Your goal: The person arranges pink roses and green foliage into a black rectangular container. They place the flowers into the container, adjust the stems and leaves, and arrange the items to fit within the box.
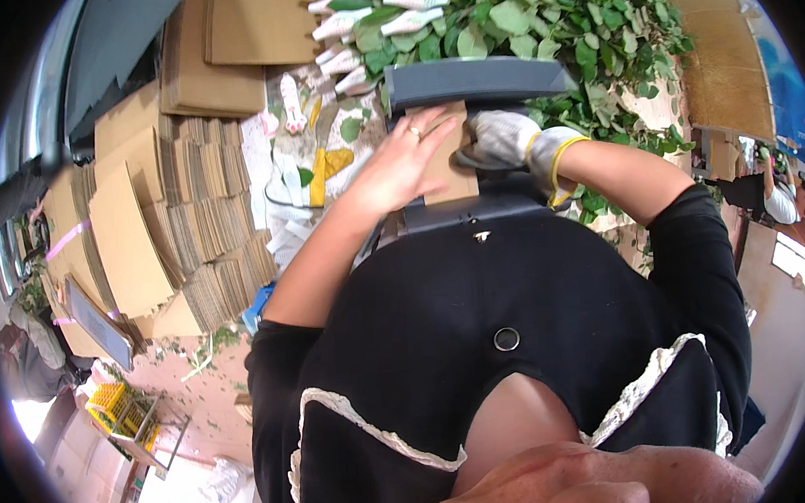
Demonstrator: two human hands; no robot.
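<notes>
A flat piece of brown cardboard (454, 161) lies across a dark grey trough-like holder (475, 82) with raised ends, right in front of my body. My left hand (404, 157), bare and wearing a ring, rests on the cardboard's left side, fingers extended over its face and thumb apart. My right hand (502, 140) wears a whitish work glove with dark fingertips and a yellow-edged cuff. Its fingers curl at the right edge of the cardboard. Whether they grip the edge is hidden by the glove.
Cut leafy green stems (568, 24) pile up beyond and to the right, some with white-wrapped heads (414, 8). Stacked cardboard sheets (208, 186) stand at left. A yellow-and-grey glove (330, 166) and a pink-and-white paw-shaped item (292, 103) lie between. Another person (779, 201) is at far right.
</notes>
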